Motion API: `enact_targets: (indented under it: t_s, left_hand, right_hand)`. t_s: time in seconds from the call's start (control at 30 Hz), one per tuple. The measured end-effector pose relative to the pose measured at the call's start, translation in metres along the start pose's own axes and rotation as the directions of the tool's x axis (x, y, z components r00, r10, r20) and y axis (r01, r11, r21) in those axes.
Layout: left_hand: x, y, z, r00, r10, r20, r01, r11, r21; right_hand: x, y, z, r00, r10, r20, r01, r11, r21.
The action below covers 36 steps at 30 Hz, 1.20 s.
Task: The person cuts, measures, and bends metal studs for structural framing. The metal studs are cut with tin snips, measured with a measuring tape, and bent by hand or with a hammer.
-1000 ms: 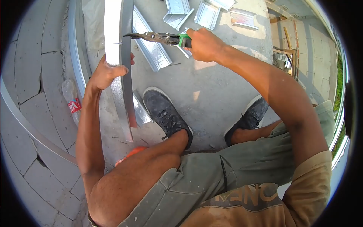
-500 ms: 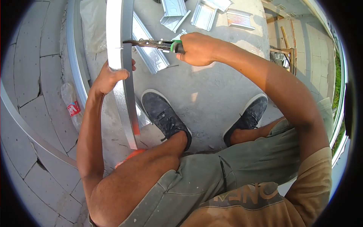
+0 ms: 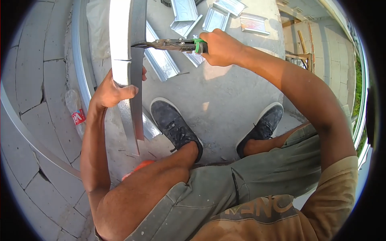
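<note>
A long metal channel (image 3: 124, 74) stands between my knee and the top edge of the view. My left hand (image 3: 113, 90) is wrapped round it, thumb on the near face and fingertips showing past the far side. My right hand (image 3: 223, 47) grips tin snips (image 3: 171, 44) by their dark handles with green parts. The jaws of the snips reach the channel's right-hand side, above my left hand. A short slit shows across the channel's bright face, close to jaw height. How far the blades sit over the metal is hard to make out.
Several short channel offcuts (image 3: 217, 18) lie on the concrete floor (image 3: 217, 88) at the top. Longer metal strips (image 3: 78, 52) rest at left, beside a plastic bottle (image 3: 76, 110). My shoes (image 3: 173, 122) are planted below the snips.
The channel has tilted and its slit sits lower and looks wider. My left hand has moved slightly down; my right hand with the snips has shifted a little right.
</note>
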State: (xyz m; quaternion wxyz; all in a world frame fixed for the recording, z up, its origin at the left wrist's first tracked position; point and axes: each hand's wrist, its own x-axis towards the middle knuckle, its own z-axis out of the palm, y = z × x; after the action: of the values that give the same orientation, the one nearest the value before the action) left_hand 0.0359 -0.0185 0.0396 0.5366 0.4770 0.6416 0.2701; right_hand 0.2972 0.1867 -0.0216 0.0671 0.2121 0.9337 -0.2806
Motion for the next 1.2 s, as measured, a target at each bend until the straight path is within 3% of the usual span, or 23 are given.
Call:
enact_targets:
  t_s: [0.07, 0.13, 0.2, 0.27, 0.33, 0.37, 0.43, 0.47, 0.53, 0.57, 0.6, 0.67, 0.73, 0.77, 0.8, 0.9, 0.97, 1.0, 1.07, 1.13, 1.2]
  left_hand:
    - [0.006, -0.004, -0.013, 1.0, -0.01, -0.019, 0.01, 1.0, -0.011]
    - [0.008, -0.015, -0.019, 0.989, -0.137, -0.055, 0.127, 0.979, -0.159]
    - [0.007, -0.028, -0.023, 0.978, -0.169, -0.123, 0.158, 0.983, -0.097]
    - [0.003, -0.039, -0.024, 0.969, -0.147, -0.197, 0.135, 0.988, -0.076]
    - [0.002, -0.041, -0.008, 0.923, -0.061, -0.38, 0.168, 0.952, 0.255]
    - [0.004, -0.019, -0.001, 0.898, -0.214, -0.384, 0.327, 0.909, 0.259]
    - [0.017, -0.043, 0.017, 0.885, -0.142, -0.444, 0.3, 0.903, 0.308]
    - [0.023, -0.045, 0.027, 0.878, -0.136, -0.46, 0.297, 0.907, 0.299]
    - [0.036, -0.044, 0.048, 0.832, -0.087, -0.548, 0.399, 0.779, 0.483]
    - [0.042, -0.045, 0.056, 0.831, -0.081, -0.551, 0.394, 0.784, 0.479]
    - [0.047, -0.046, 0.064, 0.836, -0.039, -0.547, 0.368, 0.78, 0.506]
    - [0.059, -0.044, 0.081, 0.835, 0.019, -0.549, 0.327, 0.786, 0.524]
    - [0.071, -0.039, 0.097, 0.852, 0.095, -0.515, 0.264, 0.772, 0.578]
    - [0.078, -0.036, 0.103, 0.854, 0.124, -0.506, 0.231, 0.781, 0.581]
    - [0.085, -0.036, 0.109, 0.855, 0.151, -0.496, 0.199, 0.788, 0.583]
    - [0.1, -0.051, 0.117, 0.807, 0.298, -0.509, 0.086, 0.794, 0.602]
    - [0.099, -0.054, 0.117, 0.801, 0.368, -0.473, 0.008, 0.784, 0.621]
    - [0.1, -0.054, 0.116, 0.792, 0.365, -0.49, 0.015, 0.79, 0.613]
    - [0.102, -0.055, 0.116, 0.844, 0.316, -0.434, 0.027, 0.783, 0.622]
    - [0.106, -0.055, 0.117, 0.827, 0.342, -0.446, 0.025, 0.771, 0.637]
    - [0.108, -0.054, 0.121, 0.88, 0.268, -0.392, 0.1, 0.702, 0.705]
  right_hand:
    - [0.0, -0.016, -0.009, 0.99, 0.102, 0.1, -0.112, 0.989, 0.1]
    - [-0.01, -0.041, -0.013, 0.956, 0.204, 0.209, -0.238, 0.959, 0.152]
    - [-0.014, -0.052, -0.031, 0.808, 0.253, 0.533, -0.362, 0.926, 0.108]
    - [-0.025, -0.037, -0.036, 0.618, 0.205, 0.759, -0.477, 0.866, 0.154]
    - [-0.039, -0.022, -0.025, 0.561, 0.104, 0.822, -0.369, 0.919, 0.136]
    - [-0.046, -0.014, -0.011, 0.566, 0.104, 0.817, -0.352, 0.928, 0.125]
    - [-0.054, -0.002, 0.012, 0.663, 0.076, 0.745, -0.186, 0.98, 0.065]
    - [-0.047, 0.001, 0.004, 0.664, 0.079, 0.743, -0.172, 0.984, 0.05]
    - [-0.031, 0.004, -0.021, 0.682, 0.212, 0.7, 0.003, 0.956, -0.292]
    - [-0.022, 0.007, -0.041, 0.858, 0.224, 0.463, -0.181, 0.974, -0.135]
    - [-0.012, 0.009, -0.063, 0.942, 0.282, 0.183, -0.299, 0.951, 0.073]
    - [0.011, 0.005, -0.097, 0.918, 0.378, -0.117, -0.329, 0.894, 0.304]
    - [0.025, 0.003, -0.095, 0.919, 0.317, -0.236, -0.29, 0.946, 0.142]
    - [0.035, 0.006, -0.089, 0.931, 0.336, -0.142, -0.321, 0.939, 0.124]
    - [0.045, 0.015, -0.076, 0.934, 0.338, -0.119, -0.342, 0.94, -0.013]
    - [0.057, 0.036, -0.063, 0.931, 0.349, -0.11, -0.36, 0.926, -0.11]
    - [0.066, 0.049, -0.059, 0.843, 0.533, 0.075, -0.526, 0.845, -0.098]
    - [0.07, 0.067, -0.05, 0.848, 0.524, 0.075, -0.515, 0.85, -0.113]
    - [0.068, 0.102, -0.027, 0.901, 0.429, 0.071, -0.43, 0.903, 0.007]
    - [0.066, 0.1, -0.02, 0.886, 0.461, 0.046, -0.462, 0.887, 0.021]
    - [0.061, 0.101, -0.014, 0.892, 0.452, -0.023, -0.445, 0.885, 0.137]
